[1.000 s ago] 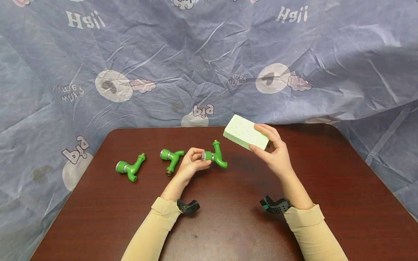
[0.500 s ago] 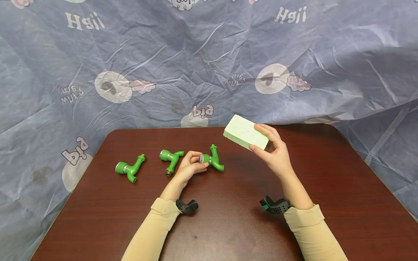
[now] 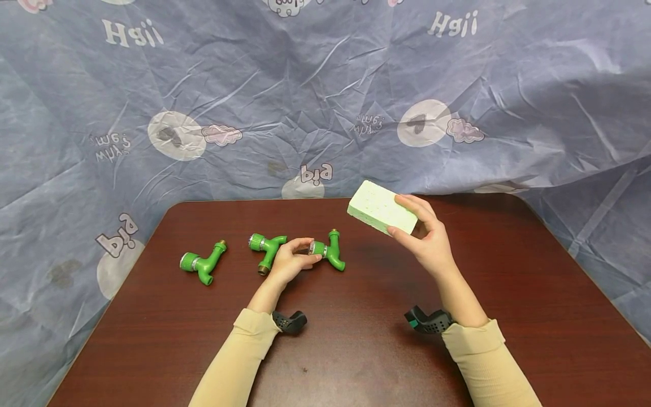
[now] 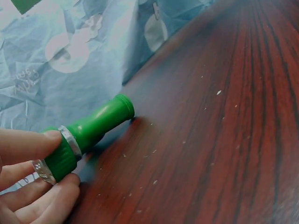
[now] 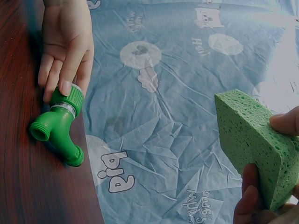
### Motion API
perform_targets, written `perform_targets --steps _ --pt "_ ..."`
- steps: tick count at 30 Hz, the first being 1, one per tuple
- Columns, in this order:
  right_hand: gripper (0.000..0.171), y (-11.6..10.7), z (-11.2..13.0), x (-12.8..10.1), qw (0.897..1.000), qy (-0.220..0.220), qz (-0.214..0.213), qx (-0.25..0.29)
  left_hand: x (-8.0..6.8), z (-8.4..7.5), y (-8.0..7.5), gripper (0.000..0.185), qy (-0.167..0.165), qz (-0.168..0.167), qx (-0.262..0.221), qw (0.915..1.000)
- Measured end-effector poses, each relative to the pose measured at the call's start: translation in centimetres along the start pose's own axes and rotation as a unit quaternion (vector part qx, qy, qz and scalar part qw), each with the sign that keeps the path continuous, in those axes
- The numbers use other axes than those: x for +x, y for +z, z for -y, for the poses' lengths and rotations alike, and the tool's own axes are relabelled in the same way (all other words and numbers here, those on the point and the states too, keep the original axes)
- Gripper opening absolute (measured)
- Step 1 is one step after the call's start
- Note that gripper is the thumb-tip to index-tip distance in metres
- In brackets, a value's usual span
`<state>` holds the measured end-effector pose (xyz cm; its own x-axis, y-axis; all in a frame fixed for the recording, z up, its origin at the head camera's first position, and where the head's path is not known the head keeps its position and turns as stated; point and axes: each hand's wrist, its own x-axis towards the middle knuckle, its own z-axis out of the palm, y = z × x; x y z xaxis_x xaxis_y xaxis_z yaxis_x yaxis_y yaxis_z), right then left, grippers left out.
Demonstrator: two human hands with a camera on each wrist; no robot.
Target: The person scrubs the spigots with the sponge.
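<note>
My left hand (image 3: 286,264) pinches the knob end of a green plastic tap (image 3: 328,255) lying on the dark wooden table (image 3: 356,339), beside two more green taps (image 3: 203,263) to its left, while my right hand (image 3: 429,240) grips a pale green sponge (image 3: 380,206) held above the table.

Cloth (image 3: 325,85) top corners: "Hgii", mirrored, in white letters.
Cloth at table's back edge and left: "big", upside down.
Cloth, small script by the circles: too small to read.
</note>
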<state>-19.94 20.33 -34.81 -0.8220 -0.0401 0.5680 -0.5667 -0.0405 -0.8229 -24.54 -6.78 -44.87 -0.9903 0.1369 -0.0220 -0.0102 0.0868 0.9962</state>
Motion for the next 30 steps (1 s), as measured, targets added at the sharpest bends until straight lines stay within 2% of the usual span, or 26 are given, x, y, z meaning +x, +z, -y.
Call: perform_targets --steps 4,7,11,14,18,23,26,30 --pt "0.055 0.0 -0.1 0.0 1.0 0.003 0.002 0.0 -0.1 -0.3 -0.4 0.051 -0.001 -0.015 0.076 0.997" --pt "0.055 0.1 -0.2 0.0 1.0 0.007 0.003 -0.003 -0.2 -0.6 -0.7 0.05 0.006 -0.014 0.138 0.9903" --pt "0.055 0.1 -0.2 0.0 1.0 0.013 0.003 -0.013 -0.4 -1.3 -1.3 0.044 0.028 -0.016 0.227 0.9734" --pt "0.054 0.1 -0.2 0.0 1.0 0.015 0.004 -0.021 -0.5 -2.1 -1.8 0.04 0.054 -0.019 0.27 0.9612" --pt "0.055 0.0 -0.3 0.0 1.0 0.017 0.005 -0.022 -0.7 -3.1 -2.7 0.035 0.088 -0.025 0.278 0.9563" --pt "0.055 0.0 -0.4 0.1 1.0 0.018 0.005 -0.017 -0.8 -3.9 -4.5 0.029 0.127 -0.052 0.253 0.9577" --pt "0.055 0.0 -0.4 0.1 1.0 0.02 0.007 -0.016 -0.8 -4.1 -5.9 0.028 0.135 -0.069 0.235 0.9602" --pt "0.054 0.0 -0.4 0.1 0.999 0.024 0.009 -0.018 -0.9 -4.0 -7.6 0.03 0.126 -0.087 0.217 0.9639"
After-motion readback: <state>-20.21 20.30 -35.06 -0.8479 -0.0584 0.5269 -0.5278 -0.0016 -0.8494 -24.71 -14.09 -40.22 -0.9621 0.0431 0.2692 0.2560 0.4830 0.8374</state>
